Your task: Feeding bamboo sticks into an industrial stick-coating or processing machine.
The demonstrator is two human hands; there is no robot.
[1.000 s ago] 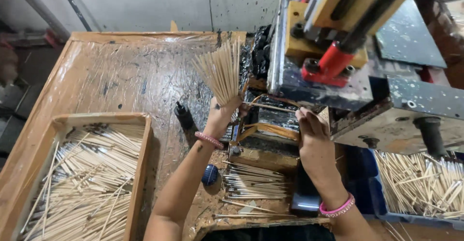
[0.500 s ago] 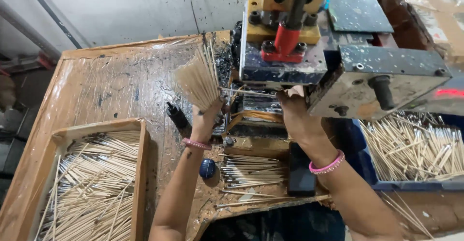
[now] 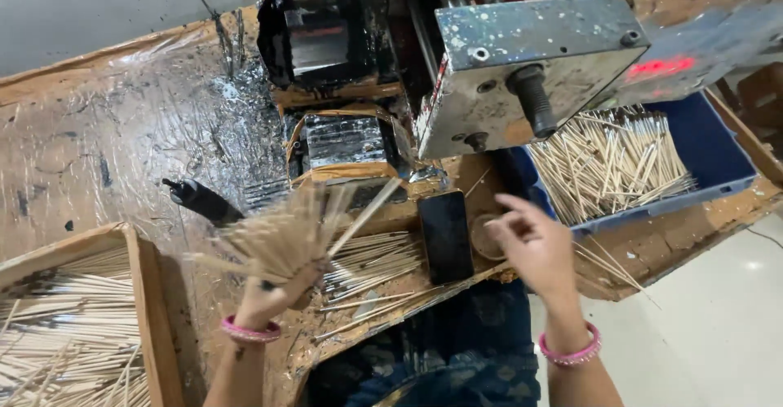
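Note:
My left hand [image 3: 273, 293] grips a fanned bundle of thin wooden sticks [image 3: 298, 232], blurred and held low over the bench front. My right hand [image 3: 534, 244] is free, fingers loosely spread, hovering beside a black phone [image 3: 446, 236] and a small round brown dish [image 3: 488, 237]. A loose pile of sticks [image 3: 371, 264] lies on the bench between my hands. A paint-spattered metal machine [image 3: 522, 64] stands above, with a taped, foil-wrapped block [image 3: 347, 142] in front of it.
A wooden tray [image 3: 143, 293] full of sticks sits at the lower left. A blue bin [image 3: 726, 158] with more sticks is at the right. A black handled tool [image 3: 204, 201] lies on the plastic-covered bench. Pale floor shows at the lower right.
My left hand has brought the stick bundle down from beside the machine toward me. My right hand has left the machine and drawn back to the right. The view has shifted right.

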